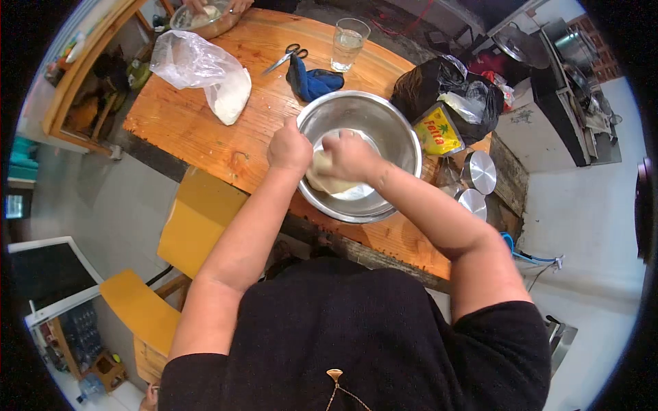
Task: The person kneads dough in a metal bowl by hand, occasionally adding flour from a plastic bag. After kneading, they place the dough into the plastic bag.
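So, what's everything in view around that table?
Table: one, brown, centre.
Big bowl: one, silver, table.
Dough: one, pale, inside big bowl.
Bag: one, clear, left.
Scissors: one, black-handled, beside bag.
Cloth: one, blue, beside scissors.
Glass: one, clear, beyond cloth.
Sack: one, black, right.
Packet: one, yellow, by sack.
Lids: two, silver, right.
Far bowl: one, greyish, far corner.
Co-worker's hands: two, bare, far bowl.
Chair parts: two, yellow, left.
Left hand: one, bare, big bowl's rim.
Right hand: one, bare, at dough.

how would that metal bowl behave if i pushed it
The metal bowl is probably stiff, since its wall and rim look evenly round. Being broad, with dough lying low inside, it seems unlikely to tip from a gentle push. Its smooth, shiny wall could prove slippery.
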Tool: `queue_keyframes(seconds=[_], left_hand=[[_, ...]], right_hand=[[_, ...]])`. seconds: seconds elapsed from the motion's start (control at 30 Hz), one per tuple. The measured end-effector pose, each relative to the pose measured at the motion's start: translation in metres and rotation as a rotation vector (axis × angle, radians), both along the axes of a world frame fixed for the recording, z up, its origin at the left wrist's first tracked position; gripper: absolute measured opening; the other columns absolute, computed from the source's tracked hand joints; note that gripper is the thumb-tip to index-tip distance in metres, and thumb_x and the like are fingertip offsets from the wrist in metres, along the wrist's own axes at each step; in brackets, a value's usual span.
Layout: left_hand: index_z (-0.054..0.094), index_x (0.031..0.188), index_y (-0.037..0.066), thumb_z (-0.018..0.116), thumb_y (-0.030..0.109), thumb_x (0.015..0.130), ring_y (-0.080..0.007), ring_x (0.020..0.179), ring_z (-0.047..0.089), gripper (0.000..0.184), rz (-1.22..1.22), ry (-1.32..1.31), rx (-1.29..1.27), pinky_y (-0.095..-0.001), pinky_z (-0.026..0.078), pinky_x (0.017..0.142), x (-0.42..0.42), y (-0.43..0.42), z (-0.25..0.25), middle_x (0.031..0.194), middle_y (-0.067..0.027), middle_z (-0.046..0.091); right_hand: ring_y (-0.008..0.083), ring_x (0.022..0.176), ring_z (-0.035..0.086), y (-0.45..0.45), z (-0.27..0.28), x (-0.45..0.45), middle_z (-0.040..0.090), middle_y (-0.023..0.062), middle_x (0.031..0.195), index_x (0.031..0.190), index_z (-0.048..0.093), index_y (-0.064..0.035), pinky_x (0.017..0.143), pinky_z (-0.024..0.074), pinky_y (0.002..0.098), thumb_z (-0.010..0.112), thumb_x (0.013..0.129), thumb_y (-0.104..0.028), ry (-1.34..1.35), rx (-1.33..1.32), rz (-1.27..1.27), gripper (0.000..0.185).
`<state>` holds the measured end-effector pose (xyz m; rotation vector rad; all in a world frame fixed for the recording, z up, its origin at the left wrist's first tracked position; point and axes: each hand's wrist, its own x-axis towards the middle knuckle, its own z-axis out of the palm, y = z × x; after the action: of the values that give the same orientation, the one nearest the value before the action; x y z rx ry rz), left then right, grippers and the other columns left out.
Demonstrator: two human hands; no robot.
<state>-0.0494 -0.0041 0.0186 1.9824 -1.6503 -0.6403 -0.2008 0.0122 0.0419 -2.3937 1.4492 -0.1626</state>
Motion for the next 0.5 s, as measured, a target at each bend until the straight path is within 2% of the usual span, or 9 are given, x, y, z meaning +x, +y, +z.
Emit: queue_keyframes(seconds=[0.07, 0.1, 0.17, 0.27, 0.3, 0.37, 0.5], left_hand=[[0.056, 0.1, 0.002, 0.054, 0.011, 0.08, -0.0413, 0.086, 0.061, 0.022, -0.01, 0.01, -0.018, -0.0493, 0.047, 0.077, 0.001, 0.001, -0.006, 0.088, -0.0247, 0.064], [0.055, 0.1, 0.002, 0.054, 0.011, 0.08, -0.0419, 0.086, 0.061, 0.022, -0.02, 0.02, -0.036, -0.0496, 0.047, 0.076, 0.001, 0.001, -0.005, 0.088, -0.0249, 0.063], [0.055, 0.1, 0.003, 0.054, 0.01, 0.08, -0.0426, 0.085, 0.061, 0.021, -0.03, 0.027, -0.043, -0.0501, 0.046, 0.076, 0.0, 0.002, 0.0, 0.087, -0.0254, 0.063], [0.055, 0.098, 0.002, 0.055, 0.01, 0.08, -0.0422, 0.084, 0.061, 0.02, -0.013, 0.004, -0.005, -0.0505, 0.046, 0.075, -0.002, 0.002, -0.001, 0.086, -0.0255, 0.063], [0.055, 0.098, 0.002, 0.055, 0.01, 0.08, -0.0422, 0.084, 0.061, 0.02, -0.013, 0.0, -0.005, -0.0505, 0.046, 0.075, -0.002, 0.002, -0.001, 0.086, -0.0255, 0.063], [0.055, 0.097, 0.001, 0.056, 0.009, 0.08, -0.0424, 0.084, 0.061, 0.019, -0.009, 0.017, -0.005, -0.0504, 0.047, 0.074, -0.002, 0.002, -0.001, 0.086, -0.0263, 0.063], [0.054, 0.095, 0.0, 0.057, 0.008, 0.079, -0.0438, 0.082, 0.06, 0.018, -0.033, 0.04, -0.037, -0.0503, 0.047, 0.073, -0.001, 0.003, 0.001, 0.085, -0.0267, 0.062]], right_hand=[[0.0392, 0.084, 0.06, 0.033, 0.016, -0.017, 0.058, 0.0248, 0.098, 0.094, 0.063, -0.0088, 0.076, 0.051, 0.0418, 0.065, 0.074, -0.033, 0.111, -0.025, 0.148, 0.032], [0.0392, 0.084, 0.06, 0.042, 0.018, -0.025, 0.058, 0.0248, 0.098, 0.094, 0.063, -0.0088, 0.076, 0.051, 0.0418, 0.065, 0.074, -0.033, 0.115, -0.022, 0.143, 0.032], [0.0361, 0.082, 0.062, 0.05, 0.021, -0.036, 0.061, 0.0214, 0.093, 0.088, 0.063, -0.0059, 0.071, 0.0523, 0.04, 0.062, 0.075, -0.026, 0.268, 0.106, 0.309, 0.024], [0.0339, 0.079, 0.064, 0.037, 0.002, -0.037, 0.064, 0.0186, 0.086, 0.086, 0.064, -0.0053, 0.072, 0.0522, 0.0412, 0.059, 0.076, -0.021, 0.298, 0.189, 0.337, 0.019], [0.0322, 0.082, 0.064, 0.032, -0.01, -0.037, 0.065, 0.0171, 0.085, 0.09, 0.061, -0.0055, 0.073, 0.0506, 0.0415, 0.064, 0.074, -0.026, 0.306, 0.181, 0.323, 0.026], [0.0321, 0.083, 0.064, 0.023, -0.029, -0.03, 0.065, 0.0175, 0.087, 0.09, 0.062, -0.0057, 0.074, 0.0504, 0.0417, 0.063, 0.075, -0.026, 0.286, 0.214, 0.239, 0.026], [0.0333, 0.084, 0.064, 0.005, -0.029, -0.026, 0.066, 0.018, 0.088, 0.09, 0.064, -0.006, 0.075, 0.0502, 0.0432, 0.059, 0.078, -0.024, 0.202, 0.248, 0.06, 0.022]])
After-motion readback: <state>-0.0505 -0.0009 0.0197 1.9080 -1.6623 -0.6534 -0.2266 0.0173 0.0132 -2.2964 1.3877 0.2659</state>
